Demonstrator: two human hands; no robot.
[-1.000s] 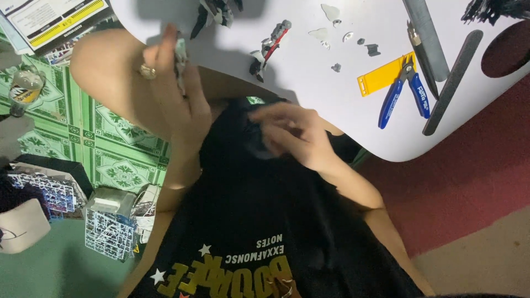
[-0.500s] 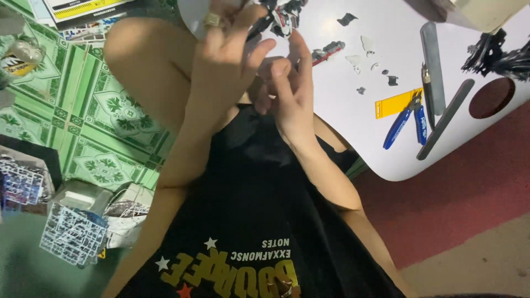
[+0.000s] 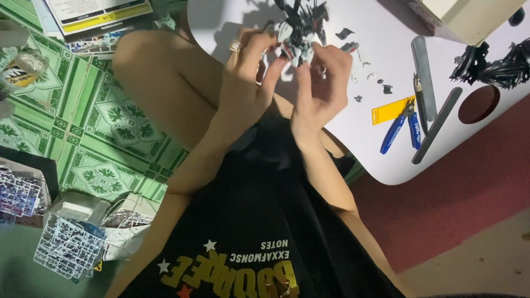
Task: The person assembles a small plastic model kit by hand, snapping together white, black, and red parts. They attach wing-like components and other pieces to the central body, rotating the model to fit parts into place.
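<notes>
Hands: two, the left hand and right hand, both at the edge of the white table
Model figures: one, a white and black figure over the table
Rings: one gold ring
Blue-handled nippers: one pair on the table
Grey sanding sticks: two, just beside the nippers
Yellow tags: one, touching the nippers
Small loose parts: several, above the nippers; exact number unclear
Parts frames: at least two on the floor, well left of the table
</notes>
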